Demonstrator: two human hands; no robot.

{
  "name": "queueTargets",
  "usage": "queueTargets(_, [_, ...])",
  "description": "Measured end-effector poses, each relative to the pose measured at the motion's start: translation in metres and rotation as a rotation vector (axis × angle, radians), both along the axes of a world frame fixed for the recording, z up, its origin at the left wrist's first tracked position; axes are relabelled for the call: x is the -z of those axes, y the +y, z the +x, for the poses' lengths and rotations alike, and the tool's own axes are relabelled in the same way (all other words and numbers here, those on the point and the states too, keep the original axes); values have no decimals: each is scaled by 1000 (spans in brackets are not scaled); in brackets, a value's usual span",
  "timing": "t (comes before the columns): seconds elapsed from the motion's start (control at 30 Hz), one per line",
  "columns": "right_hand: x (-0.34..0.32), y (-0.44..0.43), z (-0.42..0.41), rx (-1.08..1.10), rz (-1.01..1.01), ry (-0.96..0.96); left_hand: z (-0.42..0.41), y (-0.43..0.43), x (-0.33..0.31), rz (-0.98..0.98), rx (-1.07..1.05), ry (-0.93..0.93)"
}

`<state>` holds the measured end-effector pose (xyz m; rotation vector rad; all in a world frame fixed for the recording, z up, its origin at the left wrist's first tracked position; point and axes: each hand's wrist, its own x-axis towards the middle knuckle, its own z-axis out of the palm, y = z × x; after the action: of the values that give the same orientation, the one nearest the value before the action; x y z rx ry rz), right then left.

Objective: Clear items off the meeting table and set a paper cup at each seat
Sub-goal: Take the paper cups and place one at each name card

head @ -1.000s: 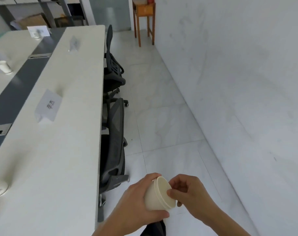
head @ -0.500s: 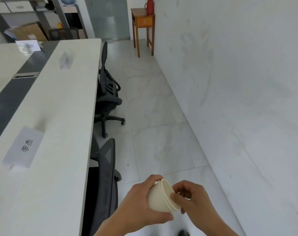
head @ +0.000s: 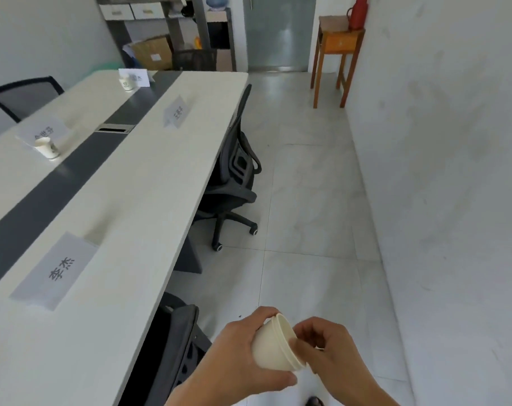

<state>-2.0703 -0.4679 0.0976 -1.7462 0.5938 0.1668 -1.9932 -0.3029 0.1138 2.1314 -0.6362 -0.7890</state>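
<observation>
Here 2 hands: left hand [head: 237, 358] grips cream cup [head: 273, 345], right hand [head: 333, 350] pinches rim; 2 cups on table [head: 137, 200].

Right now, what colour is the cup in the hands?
Plain cream cup, no print; head view.

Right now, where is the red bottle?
The red bottle is far off at the top right, standing on the small wooden table against the right wall, beside the door.

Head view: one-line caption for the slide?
Both hands, left hand and right hand, grip stacked paper cups beside the meeting table; near-side name cards lack cups.
</observation>
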Motion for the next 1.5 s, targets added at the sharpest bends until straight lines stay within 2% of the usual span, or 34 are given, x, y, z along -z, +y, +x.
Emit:
queueTargets(0.23, [-7,-27,120,-268,76,43,75,-8,10,8,-230,-52])
queueTargets(0.5, [-21,-42,287,-259,137,38,219,23,17,-12,-359,-103])
queueTargets(0.63, [-37,-41,359,-255,265,22,287,16,6,-5,-363,-169])
queueTargets(0.73, [-41,-41,403,-283,411,-4,324,13,8,-37,-458,-167])
queueTargets(0.87, [-27,-39,452,-516,310,-12,361,5,17,-55,-591,-161])
queueTargets(1.0, [-7,-40,518,-566,293,-58,404,-8,24,-19,-671,-123])
queueTargets(1.17, [-3,-58,622,-617,386,-62,445,-15,24,20,-944,-67])
queueTargets(1.3, [9,-53,694,-732,376,25,448,-4,19,14,-1251,-42])
queueTargets(1.5, [30,14,731,-1035,343,156,405,14,18,-14,-1659,53])
